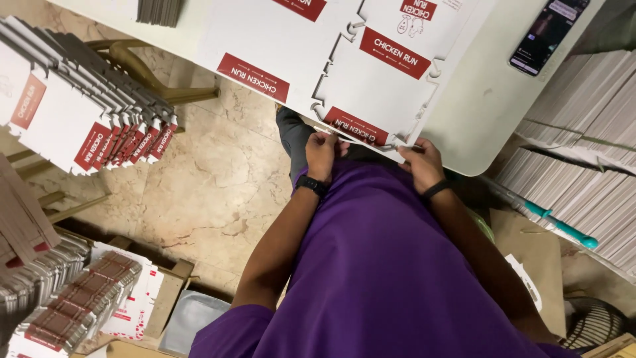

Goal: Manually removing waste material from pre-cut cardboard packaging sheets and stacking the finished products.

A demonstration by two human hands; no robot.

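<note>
A flat white die-cut cardboard box blank (371, 79) with red label patches lies on the white table (483, 113). Its near edge hangs over the table's edge by my body. My left hand (322, 154), with a black watch on the wrist, pinches that near edge at a red patch. My right hand (422, 166), with a black wristband, grips the same edge at the blank's near right corner. Both hands are closed on the cardboard. My purple shirt fills the lower middle of the view.
A phone (548, 33) with a lit screen lies on the table's far right. Stacks of flat blanks (583, 152) stand at the right, with a teal-handled tool (563, 225) beside them. Folded white-and-red boxes (86, 113) pile at the left, more (79, 305) at the lower left. The floor is marble.
</note>
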